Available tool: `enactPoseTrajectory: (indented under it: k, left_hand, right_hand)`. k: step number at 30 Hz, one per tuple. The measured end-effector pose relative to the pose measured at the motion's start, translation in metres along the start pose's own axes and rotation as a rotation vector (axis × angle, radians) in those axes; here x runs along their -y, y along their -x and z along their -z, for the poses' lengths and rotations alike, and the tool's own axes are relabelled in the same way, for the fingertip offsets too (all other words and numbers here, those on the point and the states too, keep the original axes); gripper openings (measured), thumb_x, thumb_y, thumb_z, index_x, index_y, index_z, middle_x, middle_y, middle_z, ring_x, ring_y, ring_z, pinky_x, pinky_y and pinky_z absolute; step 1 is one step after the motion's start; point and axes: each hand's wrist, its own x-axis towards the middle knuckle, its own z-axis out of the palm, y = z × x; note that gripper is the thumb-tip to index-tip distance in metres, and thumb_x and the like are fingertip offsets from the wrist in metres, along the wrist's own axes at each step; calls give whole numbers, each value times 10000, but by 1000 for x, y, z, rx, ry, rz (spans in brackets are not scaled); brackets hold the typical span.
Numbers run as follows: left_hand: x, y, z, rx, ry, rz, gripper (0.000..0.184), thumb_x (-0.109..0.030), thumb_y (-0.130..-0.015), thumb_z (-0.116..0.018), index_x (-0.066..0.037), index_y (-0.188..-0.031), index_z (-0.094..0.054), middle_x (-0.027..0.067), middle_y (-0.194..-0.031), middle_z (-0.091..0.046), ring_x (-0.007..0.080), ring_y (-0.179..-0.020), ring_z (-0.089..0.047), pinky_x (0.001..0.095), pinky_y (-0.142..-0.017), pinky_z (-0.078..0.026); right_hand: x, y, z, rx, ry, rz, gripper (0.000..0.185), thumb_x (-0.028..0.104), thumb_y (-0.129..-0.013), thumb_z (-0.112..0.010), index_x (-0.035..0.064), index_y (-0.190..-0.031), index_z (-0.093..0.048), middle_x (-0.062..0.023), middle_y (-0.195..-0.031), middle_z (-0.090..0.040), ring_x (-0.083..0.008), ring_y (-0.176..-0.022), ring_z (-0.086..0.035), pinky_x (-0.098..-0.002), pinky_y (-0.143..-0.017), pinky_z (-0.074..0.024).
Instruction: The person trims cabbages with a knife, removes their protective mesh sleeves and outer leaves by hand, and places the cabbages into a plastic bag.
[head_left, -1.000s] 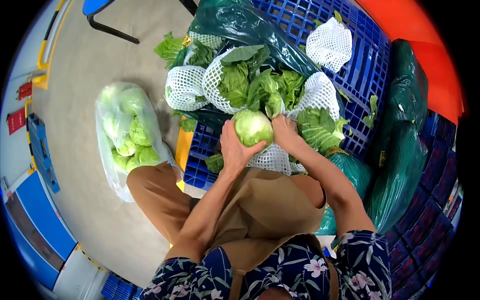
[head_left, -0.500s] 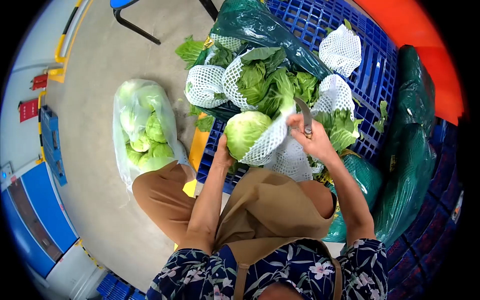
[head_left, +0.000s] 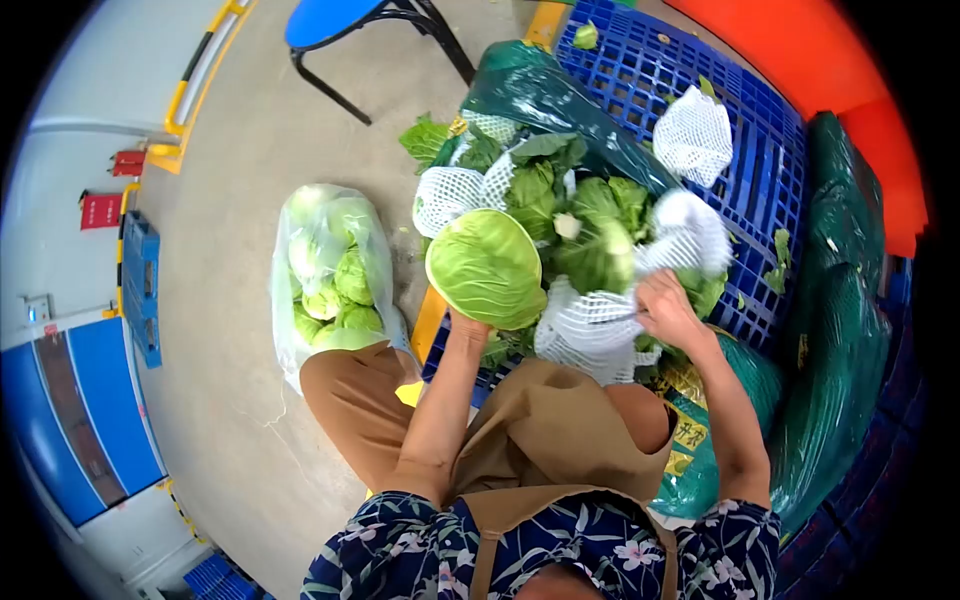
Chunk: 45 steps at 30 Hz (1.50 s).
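Observation:
A trimmed pale-green cabbage (head_left: 485, 268) rests in my left hand (head_left: 470, 325), whose fingers are wrapped under it. My right hand (head_left: 668, 308) is closed beside a blurred white foam net (head_left: 688, 235). It held a small curved knife half a second ago; the blade cannot be made out now against the blurred net and leaves. Loose outer cabbage leaves (head_left: 600, 240) lie between my hands. Another white foam net (head_left: 590, 330) sits just in front of my lap. More netted cabbages (head_left: 448, 198) lie in an opened dark green plastic bag (head_left: 560, 105).
On the floor at left stands a clear bag of cabbages (head_left: 335, 265). A blue plastic pallet (head_left: 745, 130) carries the produce, with a discarded foam net (head_left: 693, 135) on it. Full green bags (head_left: 840, 330) lie at right. A blue stool (head_left: 335, 18) stands ahead.
The cabbage has come out of its foam net and loose leaves, and turned in my left hand. My right hand has moved right and down, away from it. The view has shifted.

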Motion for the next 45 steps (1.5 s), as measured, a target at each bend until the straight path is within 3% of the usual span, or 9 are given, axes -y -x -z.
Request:
enactPoseTrajectory:
  k: [4, 11, 18, 23, 27, 34, 39, 43, 45]
  left_hand:
    - [-6, -14, -4, 170, 200, -23, 421, -416, -941, -487, -175, -1283, -540, 84, -1232, -603, 332, -1105, -569, 638, -958, -403]
    - [-49, -2, -1, 57, 419, -226, 447, -389, -971, -453, -154, -1352, -460, 94, -1365, -496, 308, -1224, -491, 550, -1023, -394]
    - [-36, -3, -57, -190, -232, -254, 786, -693, -855, -426, -154, -1424, -364, 95, -1449, -400, 311, -1302, -413, 526, -1077, -325]
    - [-51, -11, -50, 137, -249, -126, 935, -790, -814, -305, -110, -1457, -286, 137, -1477, -345, 322, -1334, -374, 522, -1079, -327]
    - [-37, -45, -77, -46, -146, 78, 993, -844, -778, -212, -121, -1453, -314, 160, -1455, -375, 359, -1314, -394, 537, -1063, -349]
    - [-2, -66, -45, 37, -304, 23, 932, -809, -809, -267, -128, -1441, -339, 152, -1438, -404, 350, -1302, -413, 538, -1070, -343]
    - [-12, -82, -3, 483, -276, 150, 940, -782, -784, -381, -121, -1449, -321, 182, -1443, -386, 360, -1313, -397, 546, -1066, -345]
    - [4, -84, -24, 237, -6, 569, 597, -449, -944, -347, -75, -1407, -395, 178, -1397, -447, 329, -1253, -471, 461, -1036, -407]
    - [20, -69, -43, 356, 17, 390, 520, -372, -965, -380, -55, -1373, -436, 138, -1343, -505, 280, -1160, -547, 423, -998, -442]
  right_hand:
    - [-4, 8, 10, 62, -74, -184, 199, -3, -646, -673, 4, -779, -525, -188, -916, -563, -370, -915, -529, -444, -823, -404]
    - [78, -69, 82, -326, -281, -236, 181, 20, -750, -644, -36, -693, -482, -237, -1292, -530, -365, -1208, -516, -389, -976, -414]
    - [105, -157, 13, -81, -880, -559, 406, 80, -656, -815, 97, -654, -409, -115, -1050, -601, -84, -685, -493, -277, -597, -413]
    - [74, -149, 8, -124, -1091, -489, 464, 41, -628, -832, 111, -617, -373, -19, -843, -538, -69, -675, -461, -245, -582, -374]
    - [62, -146, 4, -194, -1149, -501, 463, 62, -664, -840, 119, -618, -383, 40, -656, -472, -58, -591, -408, -235, -542, -356]
    - [77, -127, 65, -146, -736, -942, 376, 84, -676, -836, 105, -629, -463, 30, -623, -487, -71, -551, -462, -226, -521, -391]
    - [67, -108, 107, -159, -1243, -804, 347, -27, -643, -782, 106, -652, -462, 11, -627, -508, -98, -562, -530, -236, -544, -453]
    - [57, -129, 137, -292, -1234, -751, 363, -68, -607, -744, 88, -803, -481, -20, -745, -548, -126, -647, -579, -266, -606, -493]
    - [31, -145, 133, -169, -1311, -679, 387, -58, -603, -721, 77, -877, -484, -23, -799, -543, -148, -685, -579, -287, -649, -500]
